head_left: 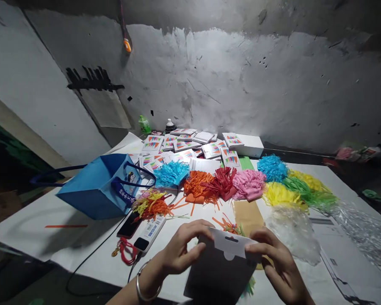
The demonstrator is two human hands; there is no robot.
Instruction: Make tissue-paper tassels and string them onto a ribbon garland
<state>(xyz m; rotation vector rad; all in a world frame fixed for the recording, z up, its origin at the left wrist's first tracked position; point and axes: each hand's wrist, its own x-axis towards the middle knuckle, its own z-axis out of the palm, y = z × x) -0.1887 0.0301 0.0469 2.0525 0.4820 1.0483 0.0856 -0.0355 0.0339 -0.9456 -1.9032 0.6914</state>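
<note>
Between my two hands is a flat cardboard box (222,267), its grey-white face toward me and a hanger slot in its top flap. My left hand (186,248), with a silver bangle on the wrist, grips the top left corner between thumb and fingers. At the top right corner my right hand (274,258) pinches the box's edge. Behind it lie orange tissue tassels (198,186), dark red tassels (224,182) and pink tassels (249,184). A brown paper piece (249,216) lies partly behind the box and my right hand.
A blue gift bag (95,186) stands at the left, near a phone (128,224) and a white power strip (150,233). Printed boxes (184,146) are heaped against the wall. Blue tassels (272,168), yellow tassels (284,195), clear plastic (294,233) and silver tinsel (365,228) lie at the right.
</note>
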